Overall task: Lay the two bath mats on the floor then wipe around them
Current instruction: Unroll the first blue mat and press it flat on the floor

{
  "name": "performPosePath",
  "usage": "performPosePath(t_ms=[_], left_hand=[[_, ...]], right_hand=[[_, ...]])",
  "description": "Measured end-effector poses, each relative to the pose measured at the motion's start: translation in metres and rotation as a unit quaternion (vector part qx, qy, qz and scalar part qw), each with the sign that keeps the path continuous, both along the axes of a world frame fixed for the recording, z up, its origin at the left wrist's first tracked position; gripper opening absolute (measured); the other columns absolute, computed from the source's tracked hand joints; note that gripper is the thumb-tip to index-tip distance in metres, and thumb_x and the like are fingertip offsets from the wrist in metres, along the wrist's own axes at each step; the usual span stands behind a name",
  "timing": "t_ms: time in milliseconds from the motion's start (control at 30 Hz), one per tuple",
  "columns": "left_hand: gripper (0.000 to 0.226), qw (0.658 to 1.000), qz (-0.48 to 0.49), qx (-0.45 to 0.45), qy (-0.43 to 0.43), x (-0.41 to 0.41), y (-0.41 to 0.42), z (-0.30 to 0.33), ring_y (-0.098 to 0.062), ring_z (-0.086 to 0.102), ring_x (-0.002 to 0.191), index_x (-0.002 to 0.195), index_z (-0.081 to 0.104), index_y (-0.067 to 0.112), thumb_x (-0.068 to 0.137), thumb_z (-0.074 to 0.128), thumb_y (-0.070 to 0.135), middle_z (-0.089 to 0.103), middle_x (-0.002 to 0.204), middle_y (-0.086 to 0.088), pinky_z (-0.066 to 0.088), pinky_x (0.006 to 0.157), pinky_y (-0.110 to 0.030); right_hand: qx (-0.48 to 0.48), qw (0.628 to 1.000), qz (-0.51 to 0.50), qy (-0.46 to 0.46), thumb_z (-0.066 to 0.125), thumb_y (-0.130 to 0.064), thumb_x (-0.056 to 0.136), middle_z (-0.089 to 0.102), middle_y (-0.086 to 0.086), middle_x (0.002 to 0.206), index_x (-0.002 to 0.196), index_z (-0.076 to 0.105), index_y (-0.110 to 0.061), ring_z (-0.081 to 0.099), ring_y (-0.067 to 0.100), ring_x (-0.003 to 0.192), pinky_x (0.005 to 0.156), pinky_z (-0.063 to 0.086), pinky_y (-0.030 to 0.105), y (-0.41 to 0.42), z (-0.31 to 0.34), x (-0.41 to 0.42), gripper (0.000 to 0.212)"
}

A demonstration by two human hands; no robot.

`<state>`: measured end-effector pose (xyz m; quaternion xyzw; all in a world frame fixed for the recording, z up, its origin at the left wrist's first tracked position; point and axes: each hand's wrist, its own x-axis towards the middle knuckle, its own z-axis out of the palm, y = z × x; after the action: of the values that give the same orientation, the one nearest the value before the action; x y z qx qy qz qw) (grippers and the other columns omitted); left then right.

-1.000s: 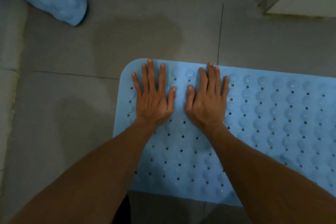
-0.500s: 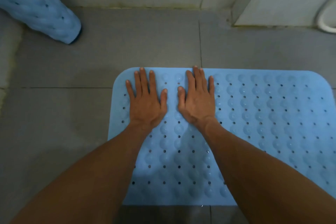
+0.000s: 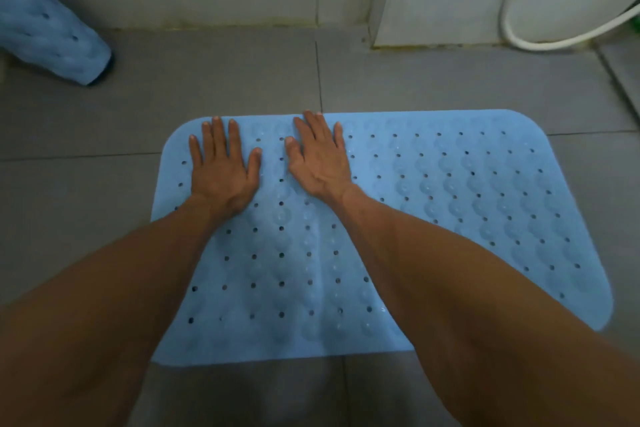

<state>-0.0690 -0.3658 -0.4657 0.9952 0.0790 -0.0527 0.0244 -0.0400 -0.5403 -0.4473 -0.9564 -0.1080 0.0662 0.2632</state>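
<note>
The first bath mat [image 3: 433, 218] lies flat on the floor [image 3: 86, 218] in the middle of the frame. The left hand [image 3: 223, 172] and right hand [image 3: 320, 163] press on its upper left part, fingers spread, gripping nothing. It is good to press outward, so the suction cups hold. The second mat [image 3: 48, 35] waits rolled at upper left.

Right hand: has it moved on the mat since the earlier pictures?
No. The right hand lies flat on the bath mat, fingertips at its far edge where the grout line meets it, as before. Only the view shifted.
</note>
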Motion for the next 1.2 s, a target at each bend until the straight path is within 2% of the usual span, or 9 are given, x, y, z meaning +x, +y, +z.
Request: performPosePath(t_ms=[100, 333, 433, 533, 700, 767, 867, 1033, 1200], left_hand=[[0.074, 0.998, -0.006, 0.060, 0.014, 0.004, -0.015, 0.014, -0.032, -0.010, 0.149, 0.153, -0.001, 0.003, 0.098, 0.008, 0.050, -0.007, 0.161, -0.020, -0.008, 0.120, -0.051], [0.069, 0.996, -0.045, -0.040, -0.063, 0.020, -0.179, 0.032, -0.034, 0.000, 0.150, 0.153, 0.009, -0.001, 0.102, 0.020, 0.045, 0.002, 0.160, -0.023, -0.004, 0.121, -0.049], [0.068, 0.991, -0.068, -0.076, -0.081, 0.034, -0.254, 0.024, -0.033, 0.002, 0.150, 0.152, 0.011, -0.001, 0.102, 0.021, 0.044, 0.005, 0.160, -0.022, -0.003, 0.121, -0.048], [0.068, 0.989, -0.080, -0.091, -0.084, 0.045, -0.297, 0.016, -0.031, 0.001, 0.150, 0.153, 0.011, 0.001, 0.102, 0.021, 0.045, 0.005, 0.161, -0.021, -0.003, 0.122, -0.047], [0.071, 0.991, -0.071, -0.077, -0.079, 0.050, -0.303, 0.001, -0.029, -0.003, 0.150, 0.154, 0.008, 0.004, 0.100, 0.016, 0.050, 0.001, 0.161, -0.019, -0.004, 0.122, -0.048], [0.072, 0.991, -0.077, -0.080, -0.075, 0.050, -0.303, 0.003, -0.027, -0.006, 0.150, 0.154, 0.005, 0.004, 0.100, 0.014, 0.051, -0.003, 0.162, -0.018, -0.002, 0.122, -0.047], [0.075, 0.989, -0.083, -0.100, -0.066, 0.053, -0.302, 0.004, -0.025, -0.008, 0.150, 0.154, 0.002, 0.003, 0.099, 0.016, 0.051, -0.004, 0.162, -0.016, 0.000, 0.122, -0.045], [0.075, 0.989, -0.084, -0.109, -0.053, 0.053, -0.305, 0.006, -0.022, -0.014, 0.150, 0.153, -0.004, 0.004, 0.100, 0.017, 0.051, -0.010, 0.162, -0.014, -0.001, 0.123, -0.044], [0.075, 0.992, -0.078, -0.094, -0.041, 0.054, -0.303, 0.005, -0.027, -0.011, 0.150, 0.154, -0.001, 0.003, 0.100, 0.021, 0.051, -0.008, 0.162, -0.017, 0.000, 0.122, -0.049]], right_hand=[[0.071, 0.997, 0.023, -0.002, 0.030, -0.031, 0.106, 0.018, 0.005, 0.165, 0.153, 0.032, -0.015, 0.007, 0.017, 0.154, 0.125, -0.004, 0.038, -0.033, 0.012, -0.003, 0.050], [-0.057, 0.987, -0.029, -0.150, 0.027, -0.035, 0.098, 0.035, 0.012, 0.158, 0.146, 0.045, -0.009, 0.025, 0.026, 0.150, 0.124, 0.010, 0.044, -0.187, 0.004, -0.001, 0.058], [-0.100, 0.977, -0.083, -0.170, 0.031, -0.035, 0.098, 0.040, 0.014, 0.155, 0.142, 0.050, -0.008, 0.030, 0.029, 0.148, 0.123, 0.015, 0.047, -0.251, -0.005, 0.011, 0.055], [-0.128, 0.976, -0.087, -0.154, 0.033, -0.036, 0.100, 0.036, 0.014, 0.157, 0.142, 0.047, -0.009, 0.026, 0.028, 0.149, 0.124, 0.011, 0.047, -0.289, -0.007, 0.019, 0.052], [-0.159, 0.978, 0.020, -0.130, 0.029, -0.042, 0.101, 0.020, 0.011, 0.164, 0.151, 0.036, -0.020, 0.011, 0.024, 0.153, 0.125, 0.001, 0.048, -0.296, -0.015, 0.031, 0.056], [-0.152, 0.984, 0.002, -0.091, 0.026, -0.048, 0.100, 0.012, 0.009, 0.166, 0.154, 0.028, -0.026, 0.005, 0.022, 0.154, 0.124, -0.002, 0.047, -0.295, -0.013, 0.035, 0.059], [-0.133, 0.987, -0.066, -0.056, 0.022, -0.051, 0.099, 0.009, 0.008, 0.166, 0.156, 0.024, -0.021, 0.004, 0.022, 0.154, 0.125, 0.000, 0.047, -0.290, -0.010, 0.041, 0.064], [-0.149, 0.980, -0.094, -0.094, 0.026, -0.045, 0.101, 0.022, 0.013, 0.163, 0.152, 0.033, -0.008, 0.014, 0.026, 0.153, 0.124, 0.009, 0.050, -0.283, -0.006, 0.039, 0.064], [-0.159, 0.976, -0.110, -0.101, 0.033, -0.045, 0.101, 0.035, 0.013, 0.157, 0.144, 0.044, -0.008, 0.025, 0.028, 0.149, 0.123, 0.012, 0.049, -0.282, -0.006, 0.037, 0.058]])
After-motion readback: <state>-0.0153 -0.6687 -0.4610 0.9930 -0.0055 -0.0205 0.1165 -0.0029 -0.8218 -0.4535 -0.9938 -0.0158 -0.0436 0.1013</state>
